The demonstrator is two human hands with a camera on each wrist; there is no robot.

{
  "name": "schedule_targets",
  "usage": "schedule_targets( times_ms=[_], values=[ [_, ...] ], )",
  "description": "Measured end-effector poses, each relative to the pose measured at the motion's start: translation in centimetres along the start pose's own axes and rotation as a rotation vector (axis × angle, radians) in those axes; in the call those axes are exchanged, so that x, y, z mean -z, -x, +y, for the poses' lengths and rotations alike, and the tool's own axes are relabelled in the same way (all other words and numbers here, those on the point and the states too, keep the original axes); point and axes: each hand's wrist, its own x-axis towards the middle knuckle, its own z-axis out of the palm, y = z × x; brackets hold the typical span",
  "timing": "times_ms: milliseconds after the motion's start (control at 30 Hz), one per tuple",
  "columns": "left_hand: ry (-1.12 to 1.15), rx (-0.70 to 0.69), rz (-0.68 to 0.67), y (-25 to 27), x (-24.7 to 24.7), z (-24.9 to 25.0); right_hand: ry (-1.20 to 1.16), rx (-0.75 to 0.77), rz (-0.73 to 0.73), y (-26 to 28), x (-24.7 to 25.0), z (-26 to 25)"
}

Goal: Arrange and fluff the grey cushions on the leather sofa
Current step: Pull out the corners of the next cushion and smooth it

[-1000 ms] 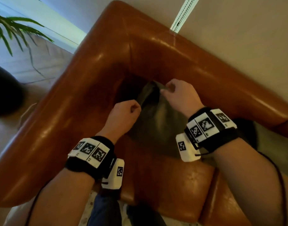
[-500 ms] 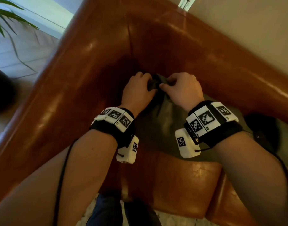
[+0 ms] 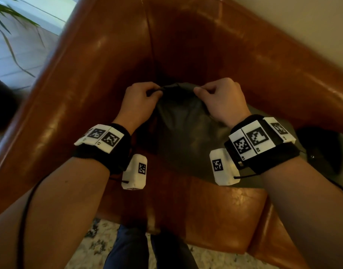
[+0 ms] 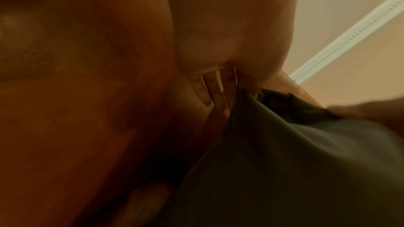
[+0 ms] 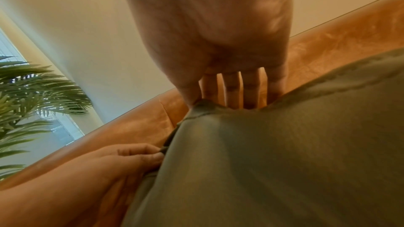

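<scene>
A grey cushion [image 3: 183,129] stands in the corner of the brown leather sofa [image 3: 100,78], leaning towards the backrest. My left hand [image 3: 141,98] pinches the cushion's top edge at its left end, and my right hand [image 3: 217,96] pinches the same edge a short way to the right. In the right wrist view the cushion [image 5: 273,161] fills the lower right, with my right hand [image 5: 218,99] curled over its top corner and my left hand [image 5: 140,154] pinching its side edge. The left wrist view is dim; my left hand [image 4: 220,92] meets the cushion [image 4: 284,161] there.
The sofa's armrest [image 3: 56,105] runs along the left and its backrest [image 3: 263,61] along the right, against a pale wall. A palm plant [image 3: 9,30] stands beyond the armrest. A dark object [image 3: 322,150] lies on the seat at right. A light rug [image 3: 93,247] shows below.
My left hand moved from the cushion's left side up to its top edge. Both hands now hold that edge a little apart, and the head view has come closer.
</scene>
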Motion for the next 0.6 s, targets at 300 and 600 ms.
schedule_targets(
  times_ms=[300,600],
  values=[
    [-0.194,-0.184,0.051,-1.0,-0.7,0.8,0.023,0.039,0.02,0.7,-0.4,-0.1],
    [-0.175,-0.095,0.037,0.4,-0.3,0.4,-0.004,0.021,0.009,0.7,0.1,-0.3]
  ],
)
